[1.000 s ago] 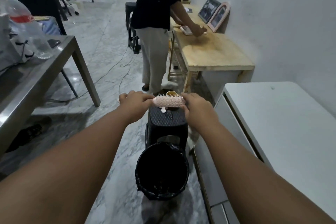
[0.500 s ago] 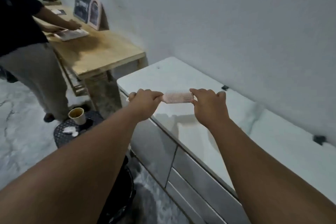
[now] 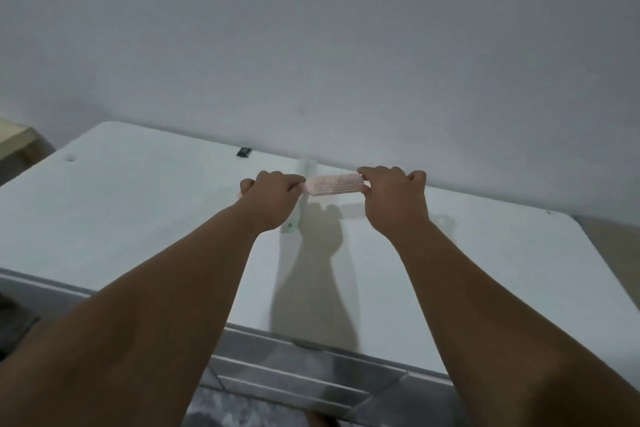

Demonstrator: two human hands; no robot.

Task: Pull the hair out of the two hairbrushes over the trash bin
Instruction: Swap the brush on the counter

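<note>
A pink hairbrush is held level above the white countertop, bristles facing up and toward me. My left hand grips its handle at the left end. My right hand pinches the tip of the brush head at the right end. A second, pale green hairbrush lies on the counter behind and under my left hand, mostly hidden, its handle end showing. The trash bin is out of view.
A plain white wall rises right behind the counter. A small black clip sits at the counter's back edge. Grey drawer fronts run below the counter. A wooden table corner shows at far left.
My view has swung right, from the bin and stool to the white counter. Both hands carried the pink brush along, keeping the same hold, and now it hangs over the counter's back part.
</note>
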